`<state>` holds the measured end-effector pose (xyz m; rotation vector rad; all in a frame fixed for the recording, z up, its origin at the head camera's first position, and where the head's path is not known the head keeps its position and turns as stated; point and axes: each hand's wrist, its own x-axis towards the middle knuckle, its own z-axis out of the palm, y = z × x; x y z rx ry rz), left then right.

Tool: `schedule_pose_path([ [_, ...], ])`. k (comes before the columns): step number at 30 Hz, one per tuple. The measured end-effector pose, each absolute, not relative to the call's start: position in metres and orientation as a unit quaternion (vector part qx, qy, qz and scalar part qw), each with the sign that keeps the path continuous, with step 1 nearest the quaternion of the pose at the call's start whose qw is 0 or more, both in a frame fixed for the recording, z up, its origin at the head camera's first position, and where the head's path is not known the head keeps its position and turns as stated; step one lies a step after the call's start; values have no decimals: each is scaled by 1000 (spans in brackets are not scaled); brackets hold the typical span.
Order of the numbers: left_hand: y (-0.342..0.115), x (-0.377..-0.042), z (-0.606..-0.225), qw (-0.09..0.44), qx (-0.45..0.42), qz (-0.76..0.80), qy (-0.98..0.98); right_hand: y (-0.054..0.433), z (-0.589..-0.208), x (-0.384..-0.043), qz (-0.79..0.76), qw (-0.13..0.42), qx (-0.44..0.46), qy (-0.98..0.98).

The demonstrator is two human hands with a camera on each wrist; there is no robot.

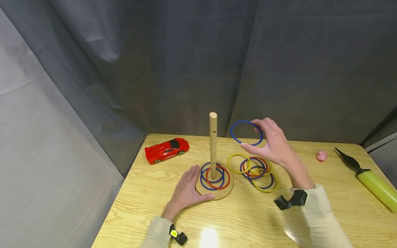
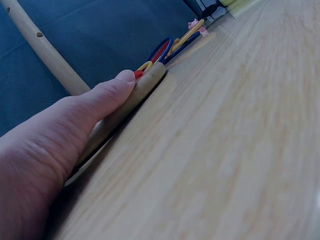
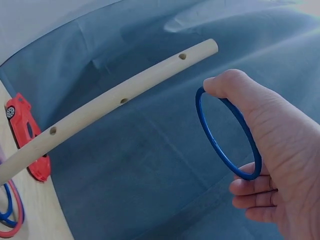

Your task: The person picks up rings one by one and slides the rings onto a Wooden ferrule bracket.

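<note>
My right hand [image 1: 273, 143] holds a blue ring [image 1: 231, 131] in the air, to the right of the wooden peg [image 1: 213, 144] and near its top height. In the right wrist view the thumb [image 3: 227, 85] presses one side of the ring, and fingers touch the opposite side. The peg stands upright on a round wooden base [image 1: 221, 195]. Two blue rings and a red ring [image 1: 230, 179] lie around the peg's foot. With straight fingers along the base's left edge, my left hand [image 1: 187, 191] rests against it, its thumb [image 2: 112, 95] at the front rim.
A pile of yellow, blue and red rings [image 1: 265, 168] lies on the table right of the base. Behind to the left sits a red toy car [image 1: 167, 150]. On the right are a pink pig toy [image 1: 321, 155] and a green pump [image 1: 376, 189]. Grey cloth [image 1: 186, 69] hangs behind.
</note>
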<state>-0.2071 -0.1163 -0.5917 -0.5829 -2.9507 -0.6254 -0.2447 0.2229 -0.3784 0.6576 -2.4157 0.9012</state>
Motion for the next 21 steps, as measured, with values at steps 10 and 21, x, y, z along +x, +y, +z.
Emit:
schedule_pose_path([
  [10,-115,-208,-593,35,-190,-206,-959,217,-343,-247,340,244,270,-867],
  [21,-116,-206,-591,36,-191,-214,-957,207,-320,-247,360,257,299,-846],
])
